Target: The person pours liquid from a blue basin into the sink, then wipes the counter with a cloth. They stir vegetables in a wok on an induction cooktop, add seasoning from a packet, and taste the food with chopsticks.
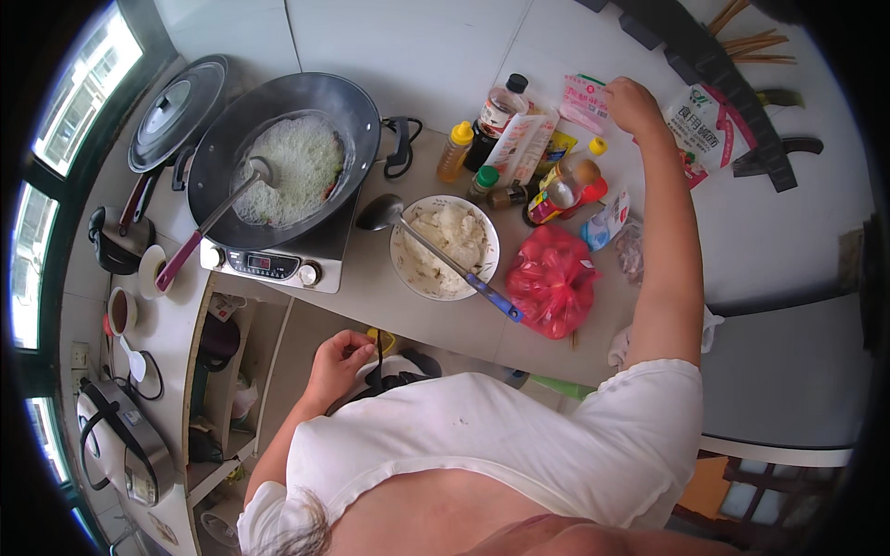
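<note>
My right hand (631,105) reaches to the back wall and grips the upper right corner of a pink and white printed packet (584,104). My left hand (341,367) hovers in front of the counter edge, thumb and fingers curled towards each other. Whether anything is pinched in it is unclear; a dark strap hangs close by. A wok (351,104) of foaming, bubbling liquid sits on an induction cooker (278,267), with a purple-handled ladle (226,201) resting in it. Cooked rice (445,236) fills a patterned bowl (410,278), and a blue-handled metal spoon (459,267) lies across the bowl.
Several seasoning bottles, including a yellow-capped bottle (455,153), crowd the counter behind the bowl. Right of it lies a red plastic bag (553,285). A wok lid (177,118) leans at the left wall. A rice cooker (125,445) stands lower left. Knives (799,146) hang on a wall rack.
</note>
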Demonstrator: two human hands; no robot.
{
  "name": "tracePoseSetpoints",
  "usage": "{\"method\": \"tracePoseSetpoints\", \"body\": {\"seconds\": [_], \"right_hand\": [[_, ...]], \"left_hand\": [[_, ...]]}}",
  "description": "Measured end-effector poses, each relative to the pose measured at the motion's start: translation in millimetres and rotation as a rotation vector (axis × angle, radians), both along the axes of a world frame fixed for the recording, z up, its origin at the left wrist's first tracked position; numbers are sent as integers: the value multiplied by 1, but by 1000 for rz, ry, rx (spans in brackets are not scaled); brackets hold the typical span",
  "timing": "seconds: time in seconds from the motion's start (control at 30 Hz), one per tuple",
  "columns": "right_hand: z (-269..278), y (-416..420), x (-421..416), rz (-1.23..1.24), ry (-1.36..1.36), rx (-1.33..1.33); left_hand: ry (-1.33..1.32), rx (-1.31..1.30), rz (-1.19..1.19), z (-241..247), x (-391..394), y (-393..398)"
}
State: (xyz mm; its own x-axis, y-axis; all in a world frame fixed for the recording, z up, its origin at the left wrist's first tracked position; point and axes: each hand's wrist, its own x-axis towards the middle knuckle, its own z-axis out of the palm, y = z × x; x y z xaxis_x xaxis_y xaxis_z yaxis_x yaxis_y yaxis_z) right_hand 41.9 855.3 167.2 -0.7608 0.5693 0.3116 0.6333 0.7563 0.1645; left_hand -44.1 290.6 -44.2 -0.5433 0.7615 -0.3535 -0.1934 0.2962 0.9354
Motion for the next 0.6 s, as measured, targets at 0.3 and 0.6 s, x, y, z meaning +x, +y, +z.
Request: {"method": "tracePoseSetpoints", "body": {"seconds": [0.3,0.6], "right_hand": [[97,-156,61,668,502,-355],[41,-275,24,885,500,-1062]], "left_hand": [[369,343,-103,64,-26,50],[-299,670,-330,119,-23,87]]}}
